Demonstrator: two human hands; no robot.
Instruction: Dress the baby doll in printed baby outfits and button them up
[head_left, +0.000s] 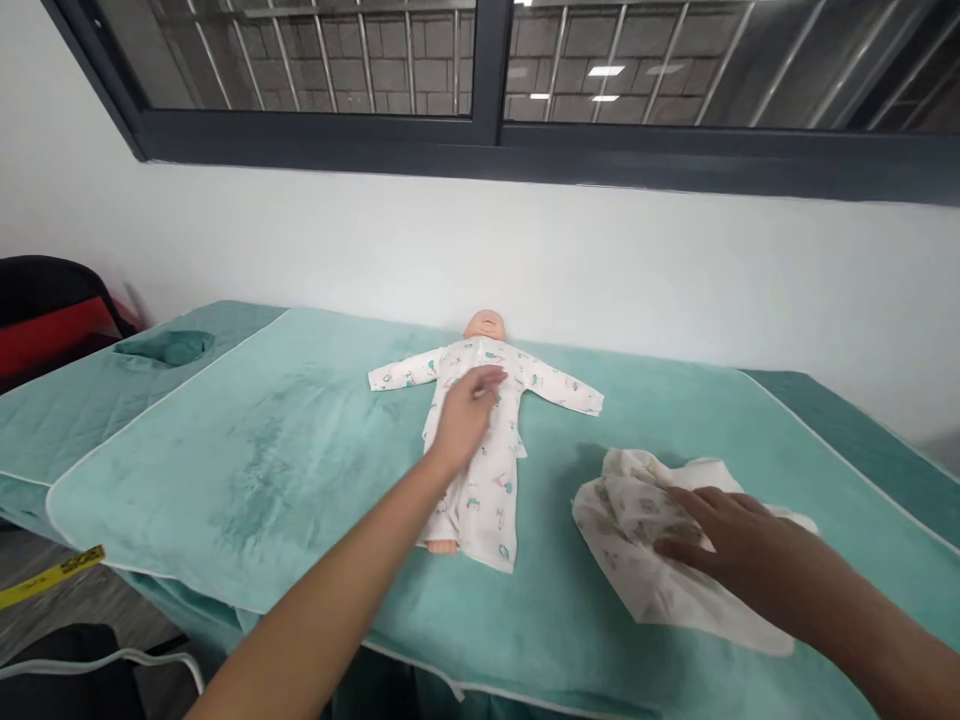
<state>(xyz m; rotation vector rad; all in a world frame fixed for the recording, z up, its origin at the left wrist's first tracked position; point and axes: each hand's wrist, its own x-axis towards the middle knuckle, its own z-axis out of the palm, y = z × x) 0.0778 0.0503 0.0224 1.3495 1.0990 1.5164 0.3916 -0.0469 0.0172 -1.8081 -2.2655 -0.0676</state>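
A baby doll (485, 324) lies on its back, dressed in a white baby gown (487, 500) with a small green and pink print. Both sleeves spread outwards, and a bit of the doll's feet shows below the hem. Over the chest of the gown is my left hand (469, 412), its fingers curled together; whether they pinch any fabric is hidden. Towards the front right, a crumpled white cloth (637, 540) with a faint print lies in a heap. My right hand (724, 535) rests on it, fingers stretched out and thumb apart.
A green padded cover (300, 450) spreads over the table, against a white wall (337, 240) below a dark-framed window (487, 130). A black and red bag (56, 320) is at the far left. Near the lower left are a yellow strap (52, 578) and a pale cable (127, 657).
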